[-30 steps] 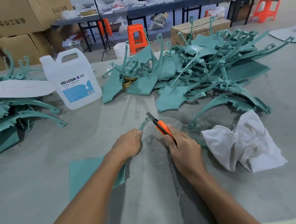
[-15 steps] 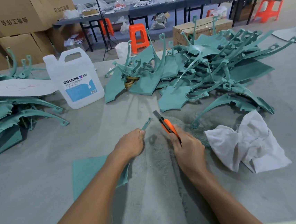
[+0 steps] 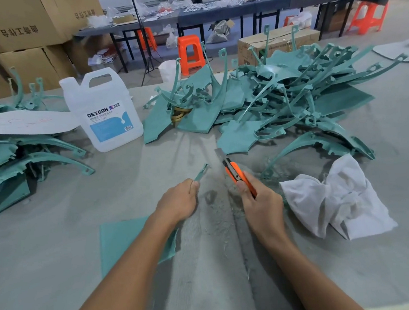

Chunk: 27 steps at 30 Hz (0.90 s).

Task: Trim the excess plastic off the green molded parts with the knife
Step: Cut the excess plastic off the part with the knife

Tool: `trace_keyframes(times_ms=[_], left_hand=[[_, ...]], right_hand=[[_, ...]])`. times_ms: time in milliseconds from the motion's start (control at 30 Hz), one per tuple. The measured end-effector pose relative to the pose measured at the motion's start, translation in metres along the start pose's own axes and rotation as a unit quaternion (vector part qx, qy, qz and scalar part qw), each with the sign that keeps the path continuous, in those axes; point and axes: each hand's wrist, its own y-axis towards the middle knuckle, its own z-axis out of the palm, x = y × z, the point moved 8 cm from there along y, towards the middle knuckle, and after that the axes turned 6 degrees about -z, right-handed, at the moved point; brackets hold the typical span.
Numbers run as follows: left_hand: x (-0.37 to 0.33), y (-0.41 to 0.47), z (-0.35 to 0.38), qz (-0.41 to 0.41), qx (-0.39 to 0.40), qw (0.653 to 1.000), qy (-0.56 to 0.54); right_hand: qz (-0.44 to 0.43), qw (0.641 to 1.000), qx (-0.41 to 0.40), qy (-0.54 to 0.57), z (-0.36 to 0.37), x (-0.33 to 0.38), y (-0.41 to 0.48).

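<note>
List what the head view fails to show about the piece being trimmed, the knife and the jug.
- Green part: mostly covered by the left hand and forearm; only a thin tip and a flat panel show.
- Knife: handle end buried in the right hand.
- White jug: small label print too fine to read; liquid level not discernible.
- Both forearms: cut off by the bottom edge.

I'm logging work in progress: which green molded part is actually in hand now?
The flat green molded part under the left forearm, its thin tip pinched by the left hand; both piles lie untouched.
</note>
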Motion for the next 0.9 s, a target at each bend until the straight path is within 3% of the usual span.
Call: trace_keyframes(times_ms=[167, 267, 400, 533, 700, 800, 833, 900], left_hand=[[-0.003, -0.012, -0.018, 0.028, 0.003, 0.982, -0.185], [-0.006, -0.019, -0.043, 0.008, 0.035, 0.934, -0.356], [-0.024, -0.028, -0.085, 0.039, 0.118, 0.886, -0.447], [-0.047, -0.042, -0.097, 0.066, 0.231, 0.909, -0.342], [-0.053, -0.043, -0.099, 0.030, 0.252, 0.904, -0.345], [-0.046, -0.034, -0.103, 0.049, 0.133, 0.978, -0.153], [-0.042, -0.030, -0.108, 0.065, 0.071, 0.989, -0.109], [-0.024, -0.033, -0.114, 0.059, -0.022, 0.989, -0.135]], right_hand=[[-0.002, 1.000, -0.006, 0.024, -0.002, -0.004, 0.001], [-0.007, 0.999, -0.013, 0.043, 0.000, -0.004, 0.002], [0.013, 0.997, -0.029, 0.065, 0.002, -0.012, 0.000], [0.009, 0.998, -0.030, 0.062, 0.003, -0.008, 0.001], [0.013, 0.998, -0.034, 0.060, 0.003, -0.009, 0.001], [0.028, 0.996, -0.029, 0.080, 0.005, -0.015, -0.001], [0.031, 0.996, -0.024, 0.085, 0.005, -0.016, -0.001], [0.026, 0.996, -0.026, 0.085, 0.003, -0.015, -0.001]])
